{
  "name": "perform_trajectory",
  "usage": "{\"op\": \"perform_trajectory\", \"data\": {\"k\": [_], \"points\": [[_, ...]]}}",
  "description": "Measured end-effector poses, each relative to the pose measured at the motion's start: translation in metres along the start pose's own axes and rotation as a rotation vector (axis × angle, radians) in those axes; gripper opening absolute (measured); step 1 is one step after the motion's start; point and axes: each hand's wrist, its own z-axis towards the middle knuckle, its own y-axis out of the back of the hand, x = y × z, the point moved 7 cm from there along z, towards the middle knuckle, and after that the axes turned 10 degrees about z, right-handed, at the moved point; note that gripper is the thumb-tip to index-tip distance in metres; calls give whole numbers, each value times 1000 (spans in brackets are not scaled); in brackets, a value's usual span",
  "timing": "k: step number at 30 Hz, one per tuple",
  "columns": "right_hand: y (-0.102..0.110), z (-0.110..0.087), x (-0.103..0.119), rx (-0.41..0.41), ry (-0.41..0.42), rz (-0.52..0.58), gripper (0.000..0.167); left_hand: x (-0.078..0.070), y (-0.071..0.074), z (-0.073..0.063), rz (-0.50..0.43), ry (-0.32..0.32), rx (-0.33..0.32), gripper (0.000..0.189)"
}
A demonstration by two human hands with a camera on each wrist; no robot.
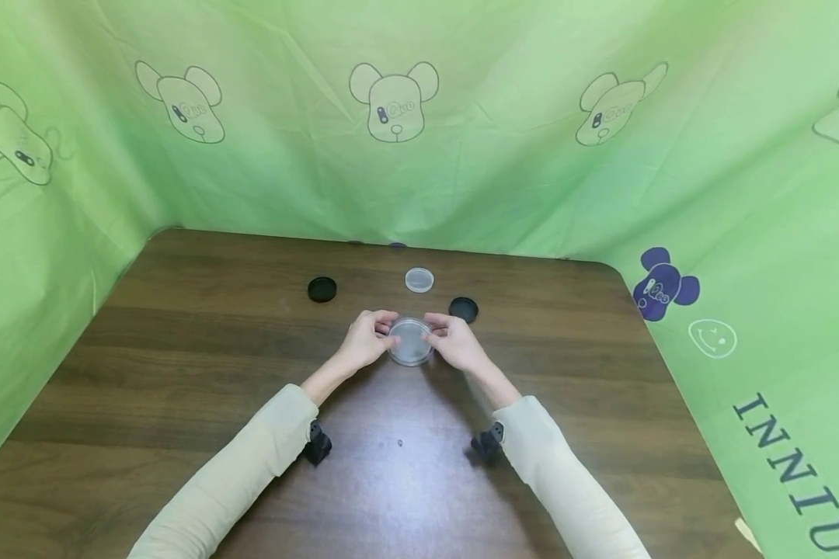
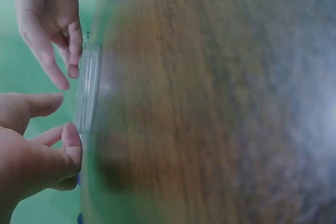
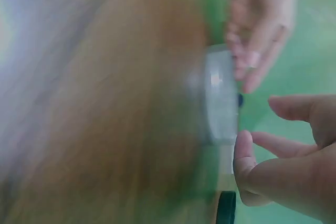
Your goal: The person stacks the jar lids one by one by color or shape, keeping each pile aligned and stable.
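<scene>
A clear round lidded dish, like a petri dish (image 1: 411, 342), lies flat on the table between my two hands. To its left is my left hand (image 1: 365, 341), its thumb and forefinger spread, with fingertips right at the rim. My right hand (image 1: 459, 344) mirrors it on the other side, thumb apart from the fingers. In the left wrist view the dish (image 2: 89, 88) shows edge-on, and neither hand's fingers close round it. The right wrist view is blurred; there too the dish (image 3: 220, 95) sits beside loosely extended fingers.
Behind the dish lie a smaller clear round dish (image 1: 419, 279), a black round lid-like piece (image 1: 322, 289) on the left and another black round piece (image 1: 464, 310) close to my right hand. A green printed curtain (image 1: 391, 186) borders the brown wooden table (image 1: 203, 373).
</scene>
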Motion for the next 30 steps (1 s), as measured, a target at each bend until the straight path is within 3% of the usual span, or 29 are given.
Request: {"op": "perform_trajectory", "data": {"k": [4,8,15,23,30], "points": [[9,-1,1,-56,-60,126,43,5,9,0,-28,36,-86,39],[12,-1,2,-63,-60,110,43,9,19,0,-34,73,-158,39],[14,2,-3,-59,-82,89,44,15,16,9,-54,138,-60,43],[14,24,5,-61,-63,35,45,19,18,35,-15,156,-36,44],[25,49,5,-109,-93,148,41,21,13,54,-81,183,-12,45]]}}
